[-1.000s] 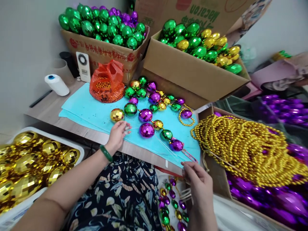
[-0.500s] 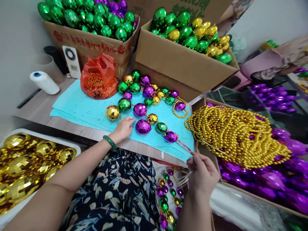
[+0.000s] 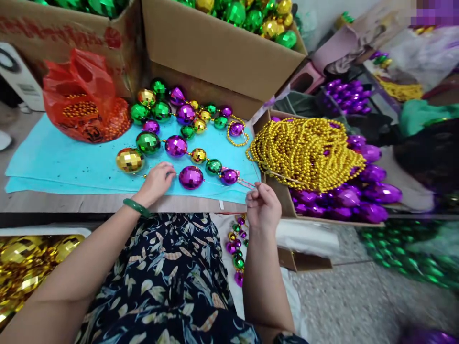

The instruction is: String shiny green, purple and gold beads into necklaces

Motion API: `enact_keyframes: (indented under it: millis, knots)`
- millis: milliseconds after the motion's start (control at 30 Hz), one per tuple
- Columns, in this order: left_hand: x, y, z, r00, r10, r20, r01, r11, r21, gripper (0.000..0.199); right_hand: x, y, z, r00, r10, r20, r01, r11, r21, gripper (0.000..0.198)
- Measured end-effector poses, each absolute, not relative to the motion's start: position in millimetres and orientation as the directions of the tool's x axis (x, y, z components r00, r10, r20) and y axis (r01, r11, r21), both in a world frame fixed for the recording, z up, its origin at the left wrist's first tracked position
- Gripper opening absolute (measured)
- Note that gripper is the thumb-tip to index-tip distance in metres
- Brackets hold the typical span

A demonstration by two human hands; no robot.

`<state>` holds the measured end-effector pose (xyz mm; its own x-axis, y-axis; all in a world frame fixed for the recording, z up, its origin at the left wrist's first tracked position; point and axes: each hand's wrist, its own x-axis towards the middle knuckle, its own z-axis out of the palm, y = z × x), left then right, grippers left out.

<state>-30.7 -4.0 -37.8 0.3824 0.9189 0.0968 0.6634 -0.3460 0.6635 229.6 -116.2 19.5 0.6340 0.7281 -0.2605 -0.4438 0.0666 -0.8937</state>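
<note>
My right hand point(image 3: 263, 203) pinches the end of a slim pinkish-red slotted tool point(image 3: 246, 183), close to a purple faceted bead point(image 3: 229, 177) at the end of a bead strand. My left hand point(image 3: 158, 181), with a green bangle at its wrist, has its fingers drawn together on a thin string. That string runs between a large gold bead point(image 3: 130, 160) and a large purple bead point(image 3: 191, 177), one on each side of the hand. Above lie a green bead point(image 3: 148, 142) and another purple bead point(image 3: 176, 146), joined in a strand on the blue cloth point(image 3: 64, 165).
A red plastic bag point(image 3: 82, 110) of small beads stands at the left. Behind is a cardboard box point(image 3: 218, 57) of green and gold beads. Gold bead chains point(image 3: 304, 153) lie over a box of purple beads at the right. A white tub point(image 3: 43, 231) holds gold beads.
The view has swung to the right, so the table things sit further left. My left fingers have curled inward from a straighter reach. The tool remains in my right hand.
</note>
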Motion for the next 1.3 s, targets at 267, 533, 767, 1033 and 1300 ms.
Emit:
enact_keyframes:
  millis: [267, 533, 767, 1033, 1300]
  knots:
    - [-68.2, -3.7, -23.2, 0.178, 0.984, 0.003, 0.659, -0.122, 0.742, 0.019, 217.2, -103.9, 24.4, 0.563, 0.803, -0.193, -0.415, 0.073, -0.907, 0.026]
    - [-81.1, -28.5, -5.8, 0.271, 0.938, 0.217, 0.772, -0.346, 0.534, 0.038, 176.6, -92.1, -5.2, 0.411, 0.867, -0.282, -0.415, -0.098, -0.905, 0.030]
    - [-59.1, -34.0, -5.6, 0.494, 0.866, 0.075, 0.760, -0.473, 0.446, 0.072, 163.9, -96.7, -7.2, 0.432, 0.851, -0.300, -0.351, -0.147, -0.925, 0.029]
    - [-75.7, -23.1, -20.7, 0.314, 0.949, 0.018, 0.341, -0.130, 0.931, 0.072, 187.2, -94.8, 2.4, 0.461, 0.802, -0.379, -0.484, -0.131, -0.865, 0.037]
    - [-106.9, -20.1, -18.3, 0.318, 0.948, 0.030, 0.369, -0.152, 0.917, 0.065, 231.6, -109.8, 20.1, 0.598, 0.742, -0.303, -0.413, -0.040, -0.910, 0.028]
